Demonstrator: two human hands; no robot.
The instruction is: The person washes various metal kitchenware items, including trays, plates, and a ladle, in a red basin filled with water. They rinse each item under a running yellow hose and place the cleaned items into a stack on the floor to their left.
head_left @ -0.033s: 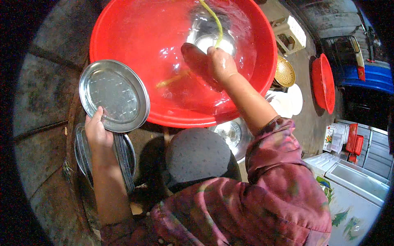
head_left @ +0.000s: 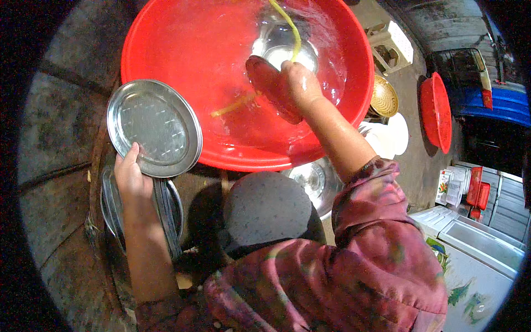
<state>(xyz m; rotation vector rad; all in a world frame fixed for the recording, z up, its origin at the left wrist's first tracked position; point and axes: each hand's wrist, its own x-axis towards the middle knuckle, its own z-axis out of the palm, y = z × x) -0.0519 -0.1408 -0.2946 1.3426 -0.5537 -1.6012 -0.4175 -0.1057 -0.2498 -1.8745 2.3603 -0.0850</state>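
We gripped a steel plate [head_left: 154, 127] in our left hand [head_left: 131, 176]; our right hand [head_left: 298, 83] clasped a dark bowl [head_left: 271, 86] inside the red basin [head_left: 193, 61].

Pretty dim spot, light mostly pooling in the middle. The floor [head_left: 50, 127] is dark worn stone slabs with visible seams. Off to the right there's a white plastic stool [head_left: 394, 45], a blue tub [head_left: 492, 105], a white chest freezer [head_left: 481, 243] and a grey panelled wall [head_left: 506, 205] behind it.
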